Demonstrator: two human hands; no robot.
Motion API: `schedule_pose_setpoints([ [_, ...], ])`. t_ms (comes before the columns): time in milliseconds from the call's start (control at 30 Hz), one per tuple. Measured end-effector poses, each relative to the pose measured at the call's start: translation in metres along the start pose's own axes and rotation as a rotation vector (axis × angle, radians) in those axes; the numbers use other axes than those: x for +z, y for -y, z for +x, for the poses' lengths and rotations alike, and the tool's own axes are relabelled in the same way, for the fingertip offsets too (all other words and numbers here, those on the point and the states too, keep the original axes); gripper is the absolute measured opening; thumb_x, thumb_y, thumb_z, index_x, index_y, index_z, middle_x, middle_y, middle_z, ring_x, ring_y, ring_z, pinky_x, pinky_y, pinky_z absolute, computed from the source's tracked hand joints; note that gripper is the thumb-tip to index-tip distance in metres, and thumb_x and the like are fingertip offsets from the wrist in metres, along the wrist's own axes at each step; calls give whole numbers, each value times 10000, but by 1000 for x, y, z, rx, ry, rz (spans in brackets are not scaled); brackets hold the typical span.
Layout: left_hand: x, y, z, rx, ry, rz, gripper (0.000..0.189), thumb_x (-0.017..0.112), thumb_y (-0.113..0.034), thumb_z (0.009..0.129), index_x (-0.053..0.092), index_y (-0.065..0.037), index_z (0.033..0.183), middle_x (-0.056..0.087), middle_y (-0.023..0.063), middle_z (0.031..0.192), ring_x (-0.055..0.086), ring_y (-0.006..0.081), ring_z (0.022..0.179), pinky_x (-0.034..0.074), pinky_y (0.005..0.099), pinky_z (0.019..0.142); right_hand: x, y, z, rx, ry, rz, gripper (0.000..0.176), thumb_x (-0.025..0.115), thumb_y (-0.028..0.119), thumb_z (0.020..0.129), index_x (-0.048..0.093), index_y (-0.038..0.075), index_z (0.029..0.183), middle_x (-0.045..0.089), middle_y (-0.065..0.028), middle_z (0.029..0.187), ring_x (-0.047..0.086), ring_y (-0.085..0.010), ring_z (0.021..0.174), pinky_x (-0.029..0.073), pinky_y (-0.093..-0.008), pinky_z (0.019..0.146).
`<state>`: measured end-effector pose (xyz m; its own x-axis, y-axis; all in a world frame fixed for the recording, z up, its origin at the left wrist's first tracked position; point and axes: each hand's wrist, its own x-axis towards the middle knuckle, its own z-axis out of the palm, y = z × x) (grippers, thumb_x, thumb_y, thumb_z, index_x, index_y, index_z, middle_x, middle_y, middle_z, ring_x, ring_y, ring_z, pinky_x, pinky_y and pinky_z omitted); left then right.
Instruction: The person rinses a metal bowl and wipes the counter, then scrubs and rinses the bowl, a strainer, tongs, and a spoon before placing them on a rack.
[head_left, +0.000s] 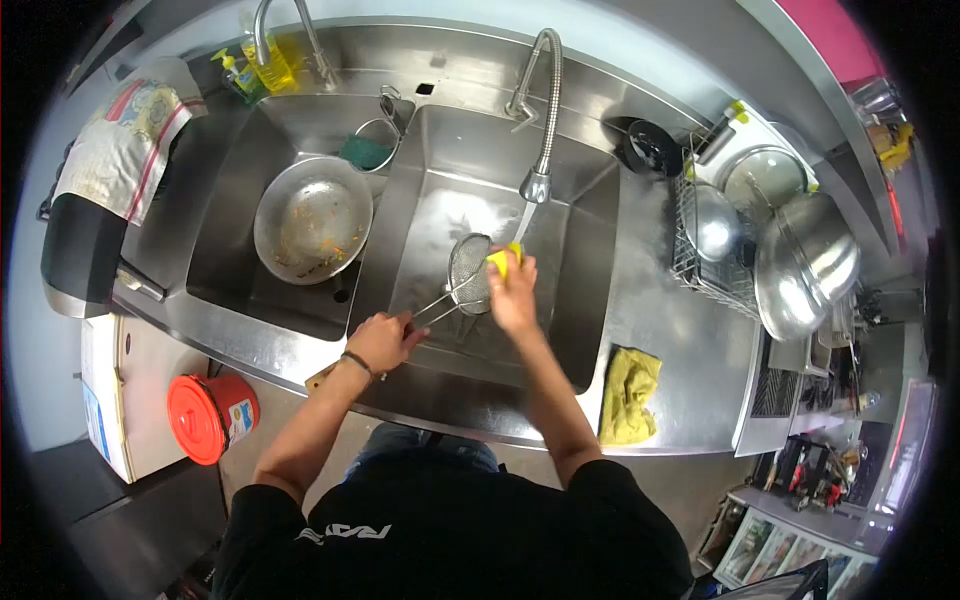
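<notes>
My left hand grips the wire handle of a metal mesh strainer, holding it over the right sink basin. My right hand presses a yellow sponge against the strainer's rim. Both are under the flexible spray faucet, with a thin stream of water running down.
A dirty metal pan lies in the left basin, a green scourer behind it. Yellow soap bottle by the back tap. A yellow cloth lies on the counter; a dish rack with steel bowls stands right. Red bucket below left.
</notes>
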<state>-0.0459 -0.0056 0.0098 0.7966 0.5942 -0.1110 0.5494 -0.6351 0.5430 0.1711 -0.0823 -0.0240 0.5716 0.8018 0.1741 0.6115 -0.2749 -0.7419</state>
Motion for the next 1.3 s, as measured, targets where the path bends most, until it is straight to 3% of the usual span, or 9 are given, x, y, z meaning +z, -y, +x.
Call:
schedule_pose_setpoints([
  [133, -7, 12, 0, 10, 110, 36, 320, 570, -352, 817, 561, -37, 766, 603, 170, 639, 593, 384, 656, 483, 456, 609, 16, 0, -8, -389, 80, -235, 287, 445, 275, 865, 516, 37, 1007, 487, -142, 986, 435, -313, 932, 349, -434, 831],
  [200, -3, 19, -5, 42, 97, 15, 319, 583, -340, 813, 560, -32, 736, 593, 168, 623, 589, 369, 633, 471, 441, 584, 50, -79, 15, 19, -32, 207, 285, 412, 241, 862, 505, 22, 1021, 485, -162, 1020, 470, -327, 938, 368, -454, 851],
  [667, -42, 37, -11, 105, 139, 93, 311, 539, -363, 828, 557, -59, 760, 600, 164, 657, 598, 361, 665, 478, 457, 617, 27, 14, 28, -47, -176, 184, 185, 538, 133, 797, 527, 58, 966, 500, -141, 1066, 455, -338, 1019, 355, -427, 897],
  [800, -46, 47, -12, 80, 115, 180, 313, 536, -369, 826, 563, -61, 781, 599, 177, 664, 597, 374, 646, 480, 462, 610, 24, 73, 5, -505, -55, -144, 150, 558, 123, 795, 586, 86, 938, 562, -79, 999, 530, -273, 950, 432, -361, 825],
  [933, -41, 46, -15, 210, 48, 147, 293, 590, -333, 802, 533, -61, 708, 586, 141, 605, 586, 361, 597, 472, 446, 556, 23, 51, 24, 37, -9, 1, 137, 578, 152, 782, 619, 96, 901, 591, -44, 956, 549, -255, 926, 446, -349, 816],
  [1000, -43, 47, -15, 186, 65, 158, 305, 589, -344, 802, 538, -59, 707, 586, 140, 603, 588, 353, 595, 470, 443, 549, 23, 70, 8, -512, 82, -142, 146, 541, 192, 817, 634, 107, 892, 595, -39, 953, 547, -267, 934, 443, -344, 824],
  [1067, -41, 46, -19, 160, 94, 95, 305, 612, -331, 794, 543, -50, 697, 580, 140, 588, 584, 341, 571, 457, 427, 525, 23, 21, 16, -441, 87, -26, 195, 506, 210, 850, 630, 65, 887, 607, -51, 943, 565, -246, 905, 446, -337, 811],
  [1133, -41, 42, -22, 120, 95, -30, 324, 608, -339, 796, 547, -41, 683, 589, 149, 603, 592, 344, 587, 461, 430, 546, 15, -32, 36, 431, 17, 834, 243, 491, 241, 875, 610, 38, 934, 608, -54, 958, 574, -214, 878, 447, -329, 800],
  [1300, -25, 40, -11, 34, 15, -251, 311, 633, -237, 805, 495, -10, 644, 532, 139, 511, 525, 257, 442, 409, 334, 455, 31, -38, 14, 756, 97, 1624, 305, 487, 322, 883, 540, 56, 1023, 603, -63, 964, 576, -215, 864, 450, -351, 804],
])
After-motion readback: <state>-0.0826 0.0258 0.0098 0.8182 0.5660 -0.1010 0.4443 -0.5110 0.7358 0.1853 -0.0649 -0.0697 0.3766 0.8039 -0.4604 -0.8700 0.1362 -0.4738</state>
